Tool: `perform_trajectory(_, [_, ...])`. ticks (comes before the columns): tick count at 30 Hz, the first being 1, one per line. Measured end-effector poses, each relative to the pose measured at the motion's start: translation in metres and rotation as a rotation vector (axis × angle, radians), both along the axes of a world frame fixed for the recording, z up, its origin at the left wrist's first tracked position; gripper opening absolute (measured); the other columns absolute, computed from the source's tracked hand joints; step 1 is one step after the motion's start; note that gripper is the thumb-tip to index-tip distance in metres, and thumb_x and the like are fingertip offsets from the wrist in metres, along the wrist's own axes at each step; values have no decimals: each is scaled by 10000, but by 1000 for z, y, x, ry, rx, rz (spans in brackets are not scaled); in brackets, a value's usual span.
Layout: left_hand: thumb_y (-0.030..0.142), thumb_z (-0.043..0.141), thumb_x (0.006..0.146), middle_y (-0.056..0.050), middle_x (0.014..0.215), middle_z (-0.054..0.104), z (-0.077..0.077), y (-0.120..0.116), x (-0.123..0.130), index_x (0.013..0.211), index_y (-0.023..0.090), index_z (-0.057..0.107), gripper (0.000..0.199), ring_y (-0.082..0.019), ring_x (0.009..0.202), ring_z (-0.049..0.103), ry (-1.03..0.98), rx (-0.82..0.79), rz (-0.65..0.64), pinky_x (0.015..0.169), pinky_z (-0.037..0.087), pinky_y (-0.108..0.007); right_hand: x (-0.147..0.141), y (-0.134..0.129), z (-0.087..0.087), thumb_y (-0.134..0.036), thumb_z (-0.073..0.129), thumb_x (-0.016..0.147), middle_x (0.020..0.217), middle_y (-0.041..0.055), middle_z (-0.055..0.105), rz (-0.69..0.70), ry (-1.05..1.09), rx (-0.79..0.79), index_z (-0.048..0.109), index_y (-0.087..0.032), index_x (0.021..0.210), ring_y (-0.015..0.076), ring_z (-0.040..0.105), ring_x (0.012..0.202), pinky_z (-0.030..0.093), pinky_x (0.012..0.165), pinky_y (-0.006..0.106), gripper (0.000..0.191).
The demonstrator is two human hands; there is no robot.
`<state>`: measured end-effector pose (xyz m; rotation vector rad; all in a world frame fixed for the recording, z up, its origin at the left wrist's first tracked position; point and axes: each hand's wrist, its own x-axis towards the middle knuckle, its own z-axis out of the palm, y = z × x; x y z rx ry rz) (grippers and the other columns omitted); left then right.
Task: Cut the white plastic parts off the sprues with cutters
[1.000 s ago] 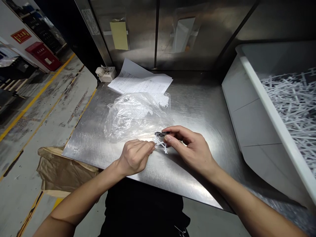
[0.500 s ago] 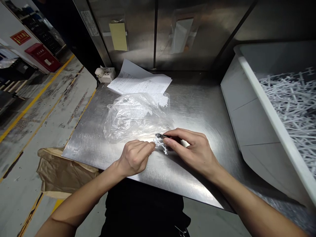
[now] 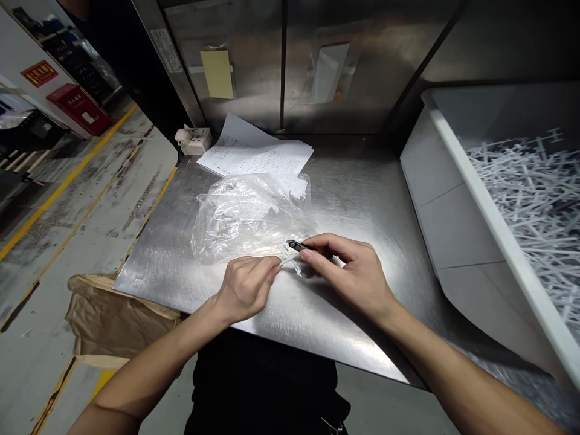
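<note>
My left hand (image 3: pixel 251 287) is closed, with thumb and forefinger pinching one arm of a small white branched plastic sprue (image 3: pixel 292 261). My right hand (image 3: pixel 351 266) grips a small dark metal nail clipper (image 3: pixel 296 246) between thumb and fingers, its jaws pointing left at the sprue's upper end. Whether the jaws touch the plastic I cannot tell. Just beyond both hands lies a crumpled clear plastic bag (image 3: pixel 244 211) with small white pieces inside, spread on the steel table (image 3: pixel 362 199).
A large white bin (image 3: pixel 453 223) heaped with white sprues (image 3: pixel 530 211) stands at the right. Printed papers (image 3: pixel 254 148) and a power socket block (image 3: pixel 198 140) sit at the back. A brown paper sack (image 3: pixel 122 320) is below the table's left edge.
My left hand has shifted slightly left, and the sprue has turned so more of it shows. The clipper stays at its upper end, its jaws seen from a slightly different angle.
</note>
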<state>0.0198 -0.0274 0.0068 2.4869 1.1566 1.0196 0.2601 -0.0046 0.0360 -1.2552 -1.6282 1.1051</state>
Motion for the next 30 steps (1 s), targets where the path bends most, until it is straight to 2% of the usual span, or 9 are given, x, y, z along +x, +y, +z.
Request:
perform_trajectory(3, [129, 521, 1122, 11, 757, 735, -1, 0, 0, 1103, 169, 674, 159, -133, 598, 673, 0, 23, 2, 614, 498, -274, -1, -2, 4, -434, 813, 1021, 788, 11, 767, 22, -9, 32, 854, -242, 1020, 203, 683, 710, 498, 668, 360, 197])
perform_trajectory(10, [101, 535, 1108, 23, 738, 692, -3, 2, 1, 1092, 171, 670, 153, -139, 607, 669, 31, 70, 2, 596, 502, -271, -1, -3, 4, -442, 791, 1027, 792, 7, 768, 77, -16, -8, 854, -240, 1046, 197, 691, 704, 508, 655, 356, 212])
perform_trajectory(23, [111, 546, 1113, -14, 791, 764, -6, 2, -1, 1112, 168, 683, 149, -162, 631, 714, 83, 129, 27, 602, 524, -295, -1, -2, 2, -474, 792, 1025, 832, 25, 795, 80, -11, -50, 866, -236, 1074, 206, 699, 728, 517, 666, 355, 254])
perform_trajectory(30, [116, 615, 1117, -59, 933, 839, -2, -4, -5, 1177, 168, 691, 110, -198, 736, 797, 142, 200, 8, 693, 572, -320, -7, -4, 3, -295, 810, 994, 848, 15, 813, 47, 105, -33, 855, -212, 979, 180, 710, 751, 523, 710, 306, 96])
